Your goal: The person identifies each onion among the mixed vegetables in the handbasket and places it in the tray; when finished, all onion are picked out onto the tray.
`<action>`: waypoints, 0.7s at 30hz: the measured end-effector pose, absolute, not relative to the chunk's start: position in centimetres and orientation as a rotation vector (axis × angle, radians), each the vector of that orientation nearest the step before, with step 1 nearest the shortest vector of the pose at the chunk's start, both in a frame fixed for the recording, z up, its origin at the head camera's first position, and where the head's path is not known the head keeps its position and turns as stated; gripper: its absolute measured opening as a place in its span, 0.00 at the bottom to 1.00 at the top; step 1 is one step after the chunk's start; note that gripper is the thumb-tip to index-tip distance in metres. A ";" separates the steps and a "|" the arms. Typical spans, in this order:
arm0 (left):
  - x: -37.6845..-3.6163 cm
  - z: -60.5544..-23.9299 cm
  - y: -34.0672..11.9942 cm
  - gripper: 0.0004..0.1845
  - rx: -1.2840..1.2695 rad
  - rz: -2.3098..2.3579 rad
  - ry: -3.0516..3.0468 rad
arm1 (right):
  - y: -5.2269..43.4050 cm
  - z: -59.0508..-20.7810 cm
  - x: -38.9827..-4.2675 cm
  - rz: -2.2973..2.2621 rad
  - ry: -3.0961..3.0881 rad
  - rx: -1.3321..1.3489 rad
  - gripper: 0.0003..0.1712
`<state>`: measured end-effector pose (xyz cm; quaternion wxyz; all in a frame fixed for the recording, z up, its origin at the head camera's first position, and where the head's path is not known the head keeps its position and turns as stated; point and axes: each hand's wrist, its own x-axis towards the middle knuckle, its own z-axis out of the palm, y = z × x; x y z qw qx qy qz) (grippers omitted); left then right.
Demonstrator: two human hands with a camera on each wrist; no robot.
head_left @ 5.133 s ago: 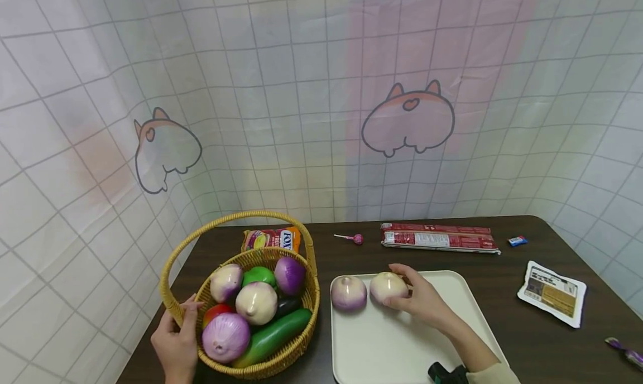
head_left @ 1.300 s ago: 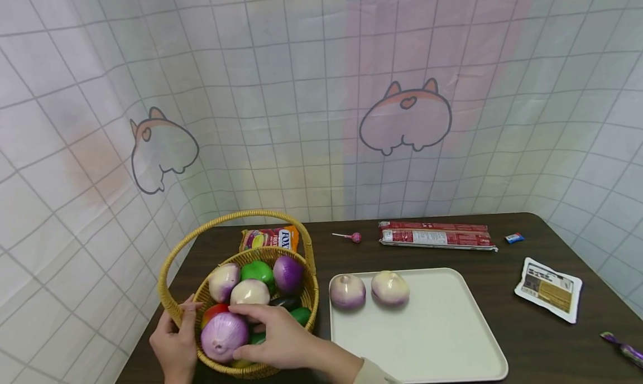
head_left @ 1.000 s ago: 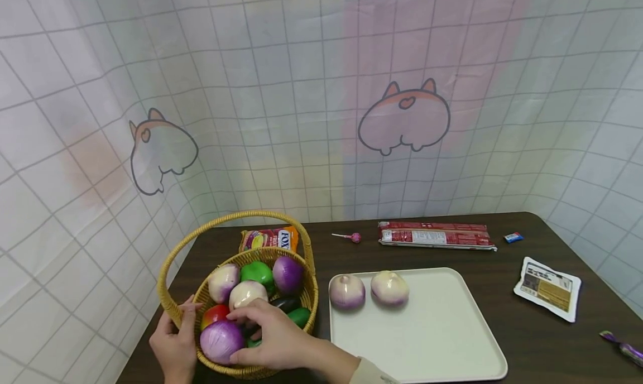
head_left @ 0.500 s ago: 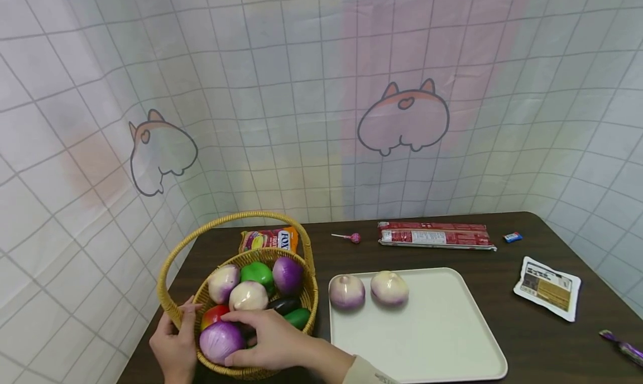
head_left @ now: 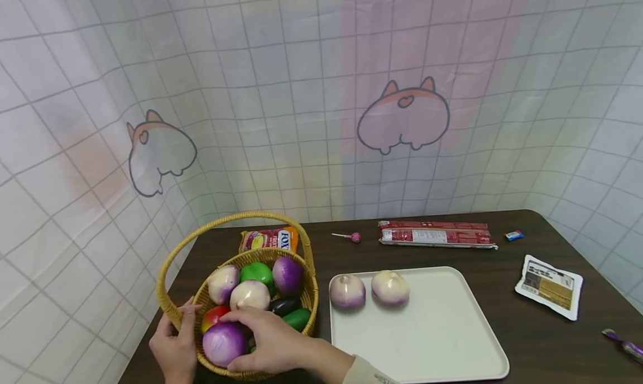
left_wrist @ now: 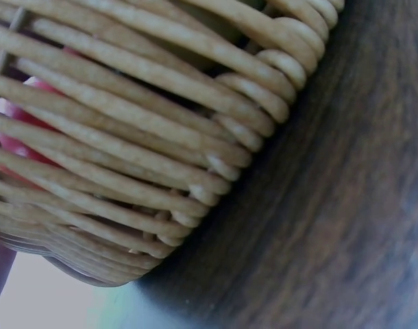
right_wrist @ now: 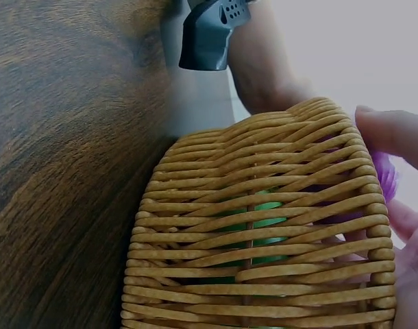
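Note:
On the left of the table stands a yellow wicker basket [head_left: 312, 303] with a tall handle, filled with model vegetables. My left hand [head_left: 176, 342] grips the rim at the foot of the handle. Inside the basket's near left part, my right hand [head_left: 273, 339] holds a purple onion [head_left: 223, 344] between thumb and fingers. Around it lie a pale onion [head_left: 250, 294], a red fruit [head_left: 215, 316], a green pepper [head_left: 257, 274], a dark eggplant [head_left: 284, 305] and a partly covered cucumber [head_left: 297, 319]. Only the woven wall [left_wrist: 140, 130] fills most of the left wrist view.
A cream tray [head_left: 417, 339] right of the basket bears two pale purple onions [head_left: 390, 288] at its far left. Behind are a candy bag [head_left: 271, 239], a lollipop [head_left: 354, 237] and red long packets [head_left: 437, 235]. A white pouch [head_left: 550, 286] lies at the right.
My right hand has let go of the onion on the tray and moved left into the basket, onto the purple onion, which has turned in place. The left hand has stayed still.

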<state>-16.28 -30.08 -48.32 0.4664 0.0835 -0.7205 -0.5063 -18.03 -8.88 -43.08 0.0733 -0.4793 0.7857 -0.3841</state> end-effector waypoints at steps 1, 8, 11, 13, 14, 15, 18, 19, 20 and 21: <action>-16.3 -48.3 -30.1 0.05 0.205 -1.243 -1.767 | -8.8 -43.1 -18.0 -1.161 2.357 -1.437 0.37; -16.3 -48.4 -30.2 0.04 0.214 -1.239 -1.756 | -8.4 -43.0 -17.9 -1.150 2.286 -1.439 0.42; -16.2 -48.4 -30.2 0.04 0.206 -1.246 -1.753 | -8.2 -43.0 -17.8 -1.126 2.266 -1.447 0.43; -16.2 -48.4 -30.2 0.04 0.203 -1.243 -1.758 | -8.1 -42.9 -17.8 -1.120 2.265 -1.468 0.43; -16.2 -48.4 -30.2 0.04 0.203 -1.239 -1.761 | -8.0 -42.9 -17.8 -1.121 2.266 -1.484 0.43; -16.2 -48.4 -30.2 0.04 0.203 -1.234 -1.764 | -8.0 -42.9 -17.8 -1.120 2.270 -1.500 0.43; -16.2 -48.4 -30.2 0.05 0.204 -1.223 -1.770 | -7.9 -42.9 -17.8 -1.111 2.275 -1.540 0.43; -16.2 -48.3 -30.2 0.05 0.203 -1.221 -1.771 | -7.9 -42.9 -17.7 -1.110 2.273 -1.552 0.43; -16.2 -48.3 -30.2 0.05 0.202 -1.220 -1.771 | -7.8 -42.9 -17.7 -1.110 2.265 -1.564 0.43; -16.2 -48.3 -30.2 0.05 0.199 -1.220 -1.769 | -7.8 -42.8 -17.7 -1.114 2.254 -1.572 0.42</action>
